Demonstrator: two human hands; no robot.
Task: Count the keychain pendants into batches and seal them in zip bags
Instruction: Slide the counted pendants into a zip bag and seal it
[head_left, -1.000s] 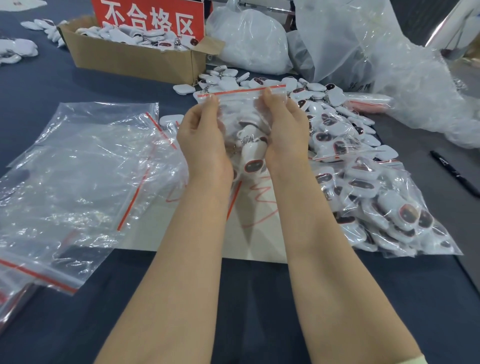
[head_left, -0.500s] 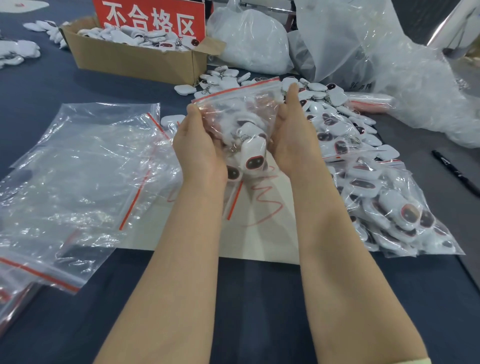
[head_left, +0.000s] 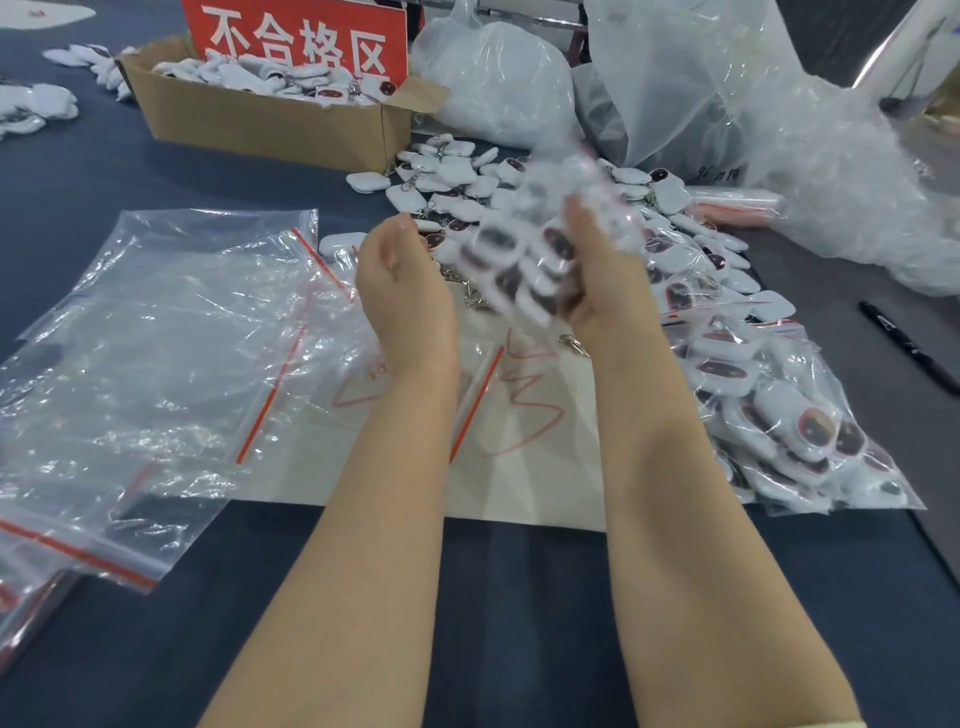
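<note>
A dark blue bench (head_left: 519, 623) is carrying a white sheet (head_left: 545, 483), with empty zip bags (head_left: 156, 338) lying at its left. Above the sheet, the right hand (head_left: 602, 291) is clamping its grip on a motion-blurred zip bag of pendants (head_left: 519, 260). The left hand (head_left: 405, 301) is hanging loosely curled just beside it, its grip holding nothing. Beyond, loose pendants (head_left: 457, 192) are lying before a cardboard box (head_left: 270, 124).

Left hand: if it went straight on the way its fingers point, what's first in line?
Likely the loose pendants just beyond the left hand, short of the cardboard box; height above them is unclear. The filled zip bag in the right hand is off to the side.
</note>
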